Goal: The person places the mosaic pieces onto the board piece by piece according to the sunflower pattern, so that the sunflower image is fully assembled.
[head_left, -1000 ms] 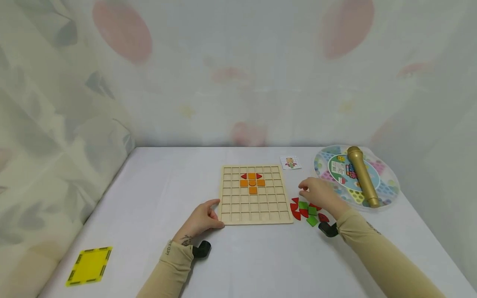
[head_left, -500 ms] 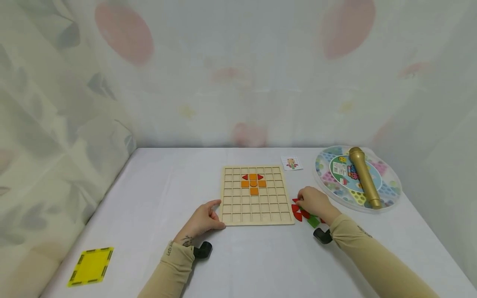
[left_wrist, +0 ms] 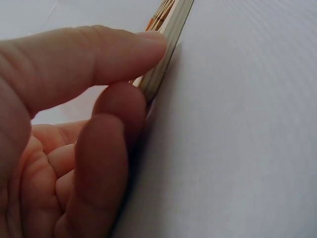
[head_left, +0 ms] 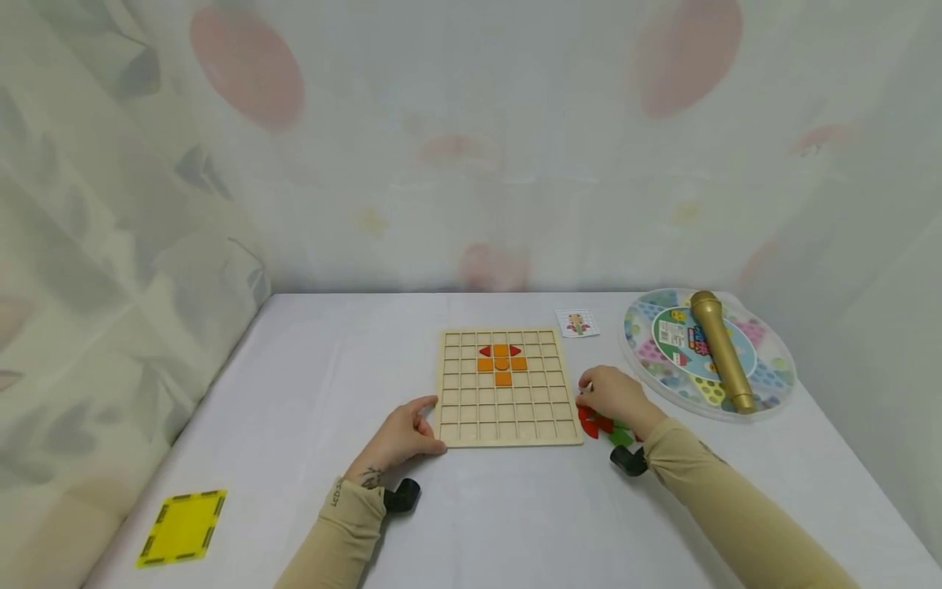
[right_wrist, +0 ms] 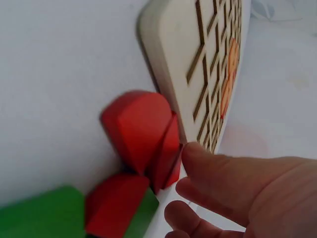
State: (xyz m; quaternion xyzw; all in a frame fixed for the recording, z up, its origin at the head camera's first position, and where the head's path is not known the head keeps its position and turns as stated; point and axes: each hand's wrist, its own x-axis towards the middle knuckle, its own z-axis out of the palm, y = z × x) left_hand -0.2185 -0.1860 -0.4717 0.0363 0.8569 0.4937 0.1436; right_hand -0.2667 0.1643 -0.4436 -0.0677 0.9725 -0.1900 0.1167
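My left hand (head_left: 399,433) holds the near left corner of a pale wooden grid board (head_left: 471,415); in the left wrist view its thumb (left_wrist: 133,54) lies along the board's edge, other fingers curled beside it. Orange tiles (head_left: 503,379) form a cross on the board, with red triangular tiles (head_left: 515,351) at its top sides. My right hand (head_left: 618,397) is over loose pieces by the board's right edge. The right wrist view shows its thumb tip right at several red quarter-round pieces (right_wrist: 141,126), fingers slightly bent. A green piece (right_wrist: 44,213) lies beside them, partly out of frame.
A small pattern card (head_left: 577,324) lies behind the board's right corner. Further right, a gold microphone-shaped thing (head_left: 723,352) lies on a round, clear, colourful case (head_left: 639,343). A yellow square (head_left: 182,528) is at the table's front left. Curtains hang behind and at the sides.
My right hand has come down over the loose pieces and moved slightly left, toward the board's edge. The left hand has stayed at the board's corner, and the tiles on it are unchanged.
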